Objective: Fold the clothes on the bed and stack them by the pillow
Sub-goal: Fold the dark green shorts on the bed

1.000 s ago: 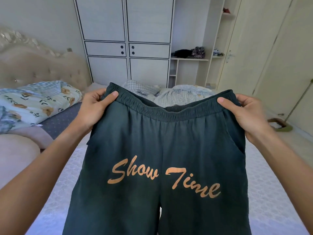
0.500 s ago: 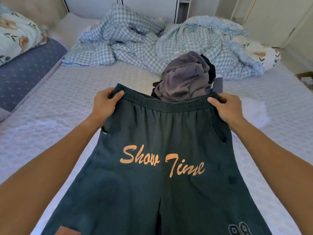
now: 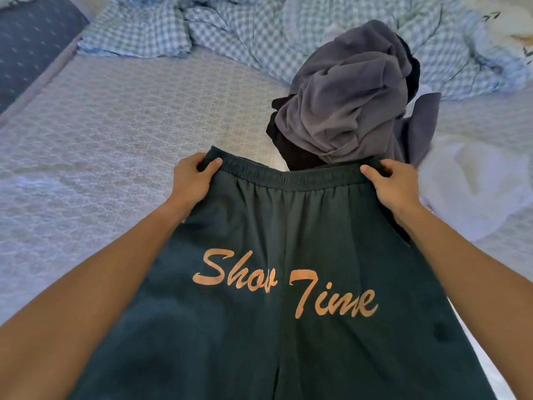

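Dark green shorts (image 3: 288, 226) with orange "Show Time" lettering hang spread out in front of me. My left hand (image 3: 191, 181) grips the left end of the elastic waistband and my right hand (image 3: 395, 186) grips the right end, thumbs on the front. Just beyond the waistband a crumpled pile of grey clothes (image 3: 346, 93) lies on the bed over something black. A white garment (image 3: 473, 186) sits bunched to the right of my right hand.
The bed (image 3: 115, 125) has a pale quilted cover, bare on the left. A rumpled blue checked blanket (image 3: 230, 30) lies across the far side. A dark blue dotted cloth (image 3: 31, 44) shows at the top left corner.
My view has tilted down from the wardrobe to the bed. Both hands have lowered the shorts toward the mattress, still holding the waistband ends.
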